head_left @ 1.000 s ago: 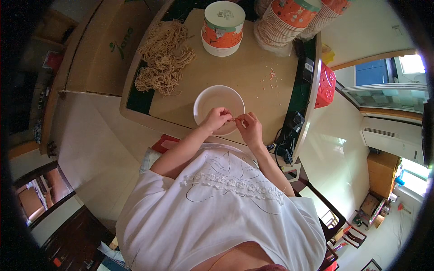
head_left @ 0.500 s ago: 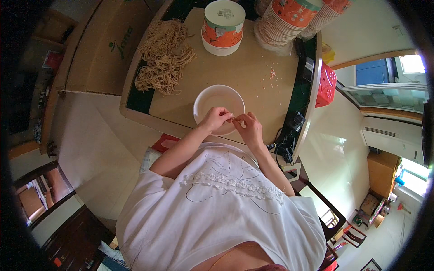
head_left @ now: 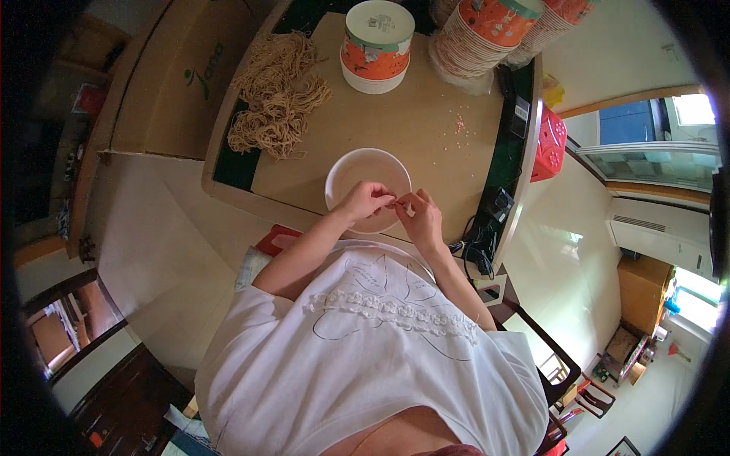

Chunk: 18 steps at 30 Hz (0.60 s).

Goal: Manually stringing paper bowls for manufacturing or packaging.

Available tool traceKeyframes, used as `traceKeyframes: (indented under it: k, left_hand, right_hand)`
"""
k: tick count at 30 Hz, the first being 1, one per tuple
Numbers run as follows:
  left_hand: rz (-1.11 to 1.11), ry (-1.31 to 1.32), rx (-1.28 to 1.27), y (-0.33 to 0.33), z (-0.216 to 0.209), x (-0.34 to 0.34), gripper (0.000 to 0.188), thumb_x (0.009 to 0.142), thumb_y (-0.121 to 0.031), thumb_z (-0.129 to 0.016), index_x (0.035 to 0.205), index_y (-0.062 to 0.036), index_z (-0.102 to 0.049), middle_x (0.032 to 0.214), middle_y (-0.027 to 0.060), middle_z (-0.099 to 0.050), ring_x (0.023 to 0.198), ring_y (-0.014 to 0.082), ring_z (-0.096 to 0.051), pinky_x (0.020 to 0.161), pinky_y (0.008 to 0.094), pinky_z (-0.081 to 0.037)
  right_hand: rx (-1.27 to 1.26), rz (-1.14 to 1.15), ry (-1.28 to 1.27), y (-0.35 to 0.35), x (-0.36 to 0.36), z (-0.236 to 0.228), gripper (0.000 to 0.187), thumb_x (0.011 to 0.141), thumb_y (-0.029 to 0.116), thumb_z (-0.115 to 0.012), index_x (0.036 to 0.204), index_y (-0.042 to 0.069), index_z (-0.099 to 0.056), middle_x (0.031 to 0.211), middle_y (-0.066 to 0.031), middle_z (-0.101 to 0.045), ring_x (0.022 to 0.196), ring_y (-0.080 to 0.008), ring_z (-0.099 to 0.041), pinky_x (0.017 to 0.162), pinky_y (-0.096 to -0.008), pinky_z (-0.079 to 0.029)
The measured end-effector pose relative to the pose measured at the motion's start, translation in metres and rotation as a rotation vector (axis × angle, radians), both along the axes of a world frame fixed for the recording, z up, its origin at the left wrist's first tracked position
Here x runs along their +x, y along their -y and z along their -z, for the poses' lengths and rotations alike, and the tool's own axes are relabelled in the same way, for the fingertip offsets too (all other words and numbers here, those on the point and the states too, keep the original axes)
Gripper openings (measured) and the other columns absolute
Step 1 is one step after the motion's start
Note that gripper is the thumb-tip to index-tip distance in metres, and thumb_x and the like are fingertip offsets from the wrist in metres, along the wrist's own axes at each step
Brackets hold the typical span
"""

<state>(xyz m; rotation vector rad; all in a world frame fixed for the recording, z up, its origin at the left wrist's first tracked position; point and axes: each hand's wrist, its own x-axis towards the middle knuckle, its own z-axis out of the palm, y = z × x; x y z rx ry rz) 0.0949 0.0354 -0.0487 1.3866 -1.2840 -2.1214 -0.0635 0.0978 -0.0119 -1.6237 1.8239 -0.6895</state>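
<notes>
Left hand (head_left: 367, 201) and right hand (head_left: 420, 215) are meeting, both pinching a tiny item (head_left: 393, 204) — too small to identify — over the white bowl (head_left: 357, 167). Farther, pink bits (head_left: 458, 129) and beige strands (head_left: 277, 91) are lying on the worktop (head_left: 365, 125); orange tubs (head_left: 376, 65) are standing upside down beyond.

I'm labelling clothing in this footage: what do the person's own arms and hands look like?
The left hand and right hand look bare, without gloves, as do the forearms. The white top has short sleeves and a lacy band across its chest.
</notes>
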Motion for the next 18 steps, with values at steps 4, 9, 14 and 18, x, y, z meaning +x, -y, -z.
traceKeyframes:
  k: [4, 9, 14, 18]
  left_hand:
    - [0.01, -0.006, -0.001, -0.001, 0.01, 0.006, 0.011, 0.085, -0.013, -0.061, 0.09, -0.0048, -0.065, 0.076, -0.0004, -0.065, 0.053, 0.0033, -0.048, 0.044, 0.0185, -0.035]
    - [0.015, -0.005, -0.053, 0.003, 0.008, 0.014, 0.012, 0.086, -0.01, -0.059, 0.092, -0.0032, -0.066, 0.075, 0.0014, -0.066, 0.052, 0.0033, -0.048, 0.043, 0.0186, -0.035]
    - [-0.009, -0.01, -0.089, 0.005, -0.007, 0.013, 0.013, 0.086, -0.01, -0.058, 0.092, -0.0023, -0.067, 0.074, 0.0028, -0.066, 0.051, 0.003, -0.047, 0.042, 0.019, -0.034]
    - [-0.155, -0.055, 0.041, 0.007, -0.018, 0.015, 0.014, 0.087, -0.016, -0.06, 0.088, -0.0038, -0.067, 0.073, 0.0015, -0.065, 0.05, 0.0026, -0.046, 0.042, 0.0189, -0.034]
  right_hand:
    - [0.002, -0.001, 0.011, 0.0, 0.0, -0.002, 0.009, 0.076, 0.015, -0.066, 0.081, 0.008, -0.064, 0.078, -0.0098, -0.056, 0.071, -0.0288, -0.059, 0.062, -0.0384, -0.048]
    - [-0.013, 0.001, -0.058, 0.001, 0.004, -0.011, 0.01, 0.076, 0.016, -0.066, 0.082, 0.009, -0.064, 0.081, -0.0099, -0.056, 0.072, -0.0291, -0.059, 0.063, -0.0384, -0.048]
    - [-0.157, -0.069, -0.035, 0.007, 0.011, -0.015, 0.012, 0.077, 0.016, -0.067, 0.085, 0.008, -0.063, 0.085, -0.01, -0.056, 0.074, -0.0298, -0.059, 0.063, -0.038, -0.049]
    - [-0.132, -0.001, 0.031, 0.009, 0.01, -0.009, 0.01, 0.078, 0.015, -0.065, 0.085, 0.008, -0.062, 0.086, -0.0102, -0.059, 0.075, -0.0301, -0.06, 0.063, -0.0379, -0.049]
